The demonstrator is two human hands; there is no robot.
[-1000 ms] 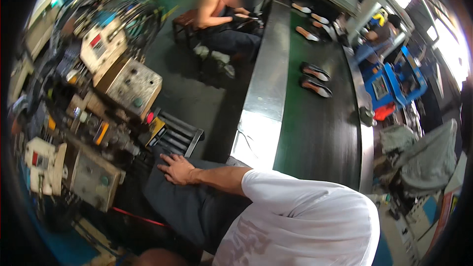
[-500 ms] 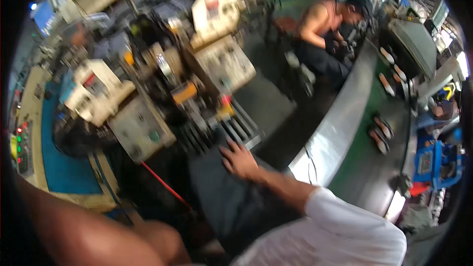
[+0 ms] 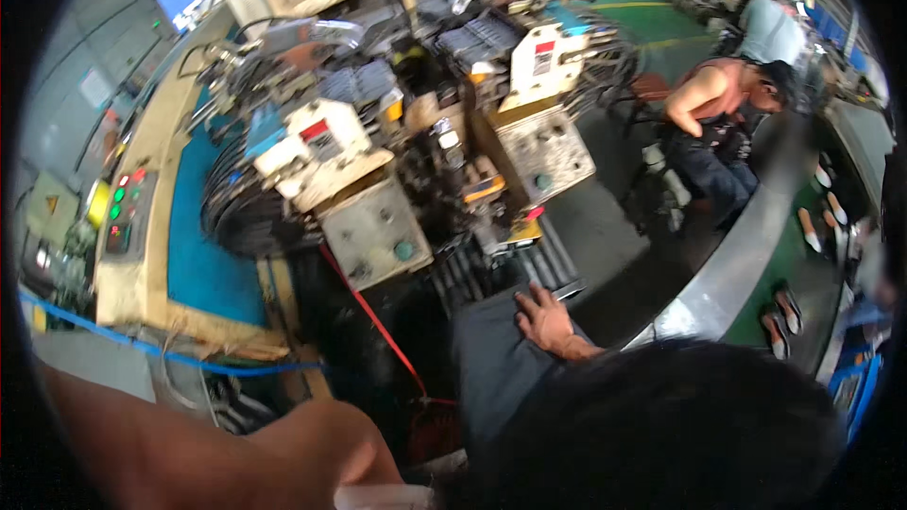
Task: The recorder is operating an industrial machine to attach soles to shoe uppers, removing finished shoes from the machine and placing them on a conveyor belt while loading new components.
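Note:
My right hand [image 3: 548,321] lies on the knee of my dark trousers [image 3: 496,345], fingers apart, holding nothing. Beyond its fingertips is a metal slatted rack [image 3: 463,274] at the foot of a cream machine [image 3: 321,146]. A rounded mass of dark hair [image 3: 661,425] fills the lower right and hides most of my right forearm. From the lower edge my bare left arm [image 3: 312,434] rises, bent at the elbow, its forearm running out toward the left rim. The left hand itself lies outside the picture.
A button panel [image 3: 123,212] stands at left beside a blue surface [image 3: 217,246]. A red cord [image 3: 378,321] hangs from the machine, and a blue hose [image 3: 142,349] crosses the lower left. At right, a seated co-worker [image 3: 723,109] bends beside a conveyor [image 3: 756,316] carrying several shoes [image 3: 787,310].
The view has swung left and sharpened, so the machine and co-worker sit farther right. Dark hair now covers my white right sleeve. My right hand stays on the knee.

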